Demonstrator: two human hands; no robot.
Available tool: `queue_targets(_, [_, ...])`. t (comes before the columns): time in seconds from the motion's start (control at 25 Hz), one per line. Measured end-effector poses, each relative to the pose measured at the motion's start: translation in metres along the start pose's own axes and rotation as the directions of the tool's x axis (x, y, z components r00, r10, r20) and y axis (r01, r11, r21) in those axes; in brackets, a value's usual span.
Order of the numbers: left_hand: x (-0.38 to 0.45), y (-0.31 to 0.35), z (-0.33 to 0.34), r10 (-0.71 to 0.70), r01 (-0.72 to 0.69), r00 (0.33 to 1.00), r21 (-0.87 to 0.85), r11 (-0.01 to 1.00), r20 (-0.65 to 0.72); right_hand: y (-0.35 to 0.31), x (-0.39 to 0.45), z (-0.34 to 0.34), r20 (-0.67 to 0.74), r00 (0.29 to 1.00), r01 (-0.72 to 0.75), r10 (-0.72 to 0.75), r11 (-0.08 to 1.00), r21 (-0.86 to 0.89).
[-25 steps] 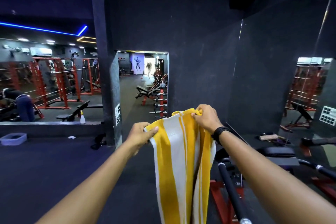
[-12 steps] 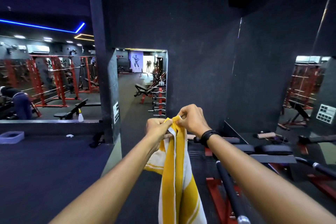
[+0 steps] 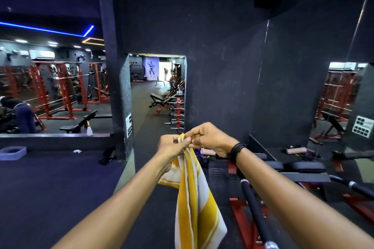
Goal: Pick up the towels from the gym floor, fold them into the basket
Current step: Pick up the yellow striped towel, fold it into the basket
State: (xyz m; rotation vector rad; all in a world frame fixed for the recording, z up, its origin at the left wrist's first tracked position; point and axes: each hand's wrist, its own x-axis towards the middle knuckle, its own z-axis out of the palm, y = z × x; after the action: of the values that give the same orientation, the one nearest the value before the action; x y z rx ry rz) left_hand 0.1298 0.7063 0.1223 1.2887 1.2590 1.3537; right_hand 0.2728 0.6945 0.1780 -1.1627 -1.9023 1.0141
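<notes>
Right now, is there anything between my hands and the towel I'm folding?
No. Both the left hand and the right hand already pinch the top edge of the yellow and white striped towel, which hangs freely below them. No basket shows in this view.

Single head-worn wide-angle view, aimed forward and slightly down; hands seen close at arm's length, dark wall point(image 3: 212, 50) faced beyond.
</notes>
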Motion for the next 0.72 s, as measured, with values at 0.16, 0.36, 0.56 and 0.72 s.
queue_targets(0.16, [0.002,0.003,-0.012,0.252,-0.258,0.966,0.231,0.938,0.052,0.010,-0.002,-0.015,-0.114,0.985,0.111,-0.126,0.985,-0.131])
queue_targets(0.36, [0.002,0.035,-0.020,0.371,-0.418,0.890,0.151,0.896,0.263,0.020,-0.006,-0.013,0.197,0.977,0.155,-0.078,0.896,-0.416])
queue_targets(0.56, [0.018,0.046,-0.059,0.433,-0.433,0.901,0.128,0.892,0.026,0.063,-0.010,-0.051,0.038,0.954,-0.094,0.296,0.420,-0.902])
queue_targets(0.72, [0.029,0.036,-0.093,0.385,-0.348,0.916,0.250,0.904,-0.115,0.056,-0.020,-0.090,-0.036,0.994,-0.102,0.105,0.744,-0.660])
